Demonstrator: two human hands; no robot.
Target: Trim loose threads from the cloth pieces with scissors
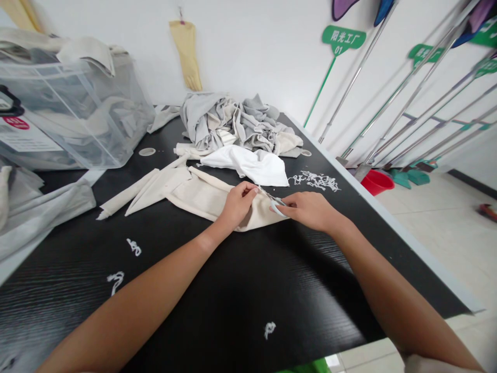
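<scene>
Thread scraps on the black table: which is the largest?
The spread-out white heap beyond the right hand, beside the white cloth; the other scraps are small clumps lying nearer the camera.

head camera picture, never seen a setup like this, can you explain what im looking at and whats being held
There is no machine here: these are a person's two bare hands, seen by a camera worn on their own head, looking forward and down. There is just this one view.

The right hand holds scissors. The left hand is at the cream cloth, thumb and finger pinched near the scissors' tips; what is between them is too small to tell.

On the black table also lie a white cloth, a pile of mostly grey cloths and a scatter of white threads. On the left stands a clear box full of cloth.
</scene>
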